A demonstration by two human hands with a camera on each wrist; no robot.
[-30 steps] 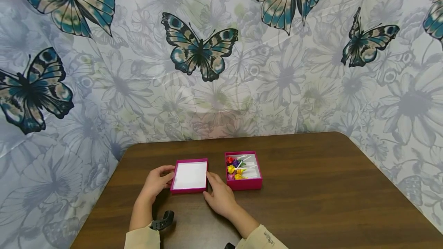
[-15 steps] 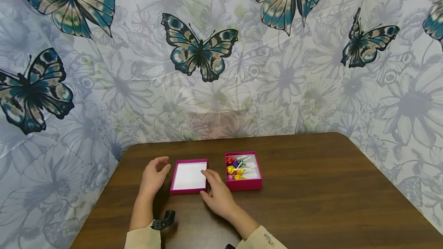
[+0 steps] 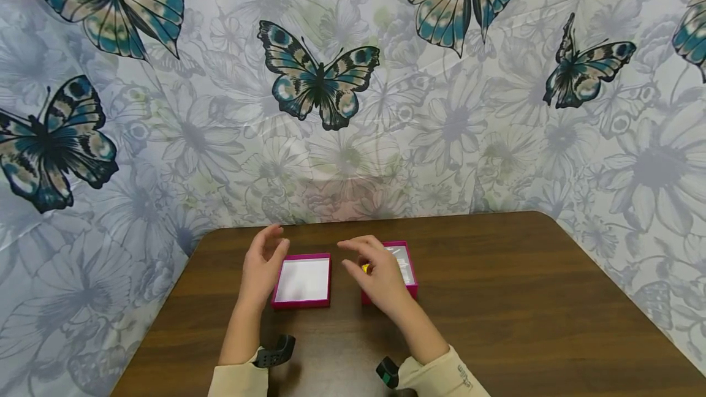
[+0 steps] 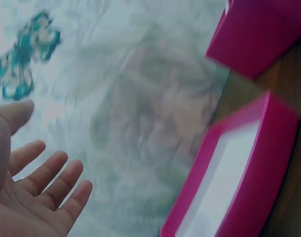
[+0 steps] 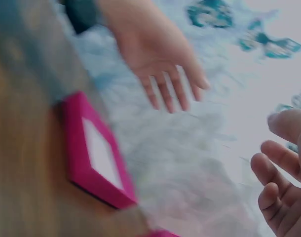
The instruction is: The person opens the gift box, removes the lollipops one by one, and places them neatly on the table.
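On the table lies a shallow pink box lid (image 3: 301, 280) with its white inside facing up. To its right is a deeper pink box (image 3: 412, 292); a bit of yellow wrapped lollipop (image 3: 365, 268) shows in it, the rest being behind the right hand. My left hand (image 3: 261, 268) is raised near the lid's left side, fingers relaxed, holding nothing. My right hand (image 3: 380, 274) hovers in front of the box, fingers loosely bent, with nothing in them. In the left wrist view the left hand (image 4: 42, 192) is spread, apart from the lid (image 4: 269, 163).
A brown wooden table (image 3: 507, 299) carries both pink pieces and reaches back to a wall cloth (image 3: 353, 158) printed with flowers and butterflies. Dark bands (image 3: 276, 352) sit at both wrists, by the light sleeves.
Both hands have left the lid's sides and risen. The left moved up and slightly right; the right moved right and up, now covering part of the box. The lid has stayed in place.
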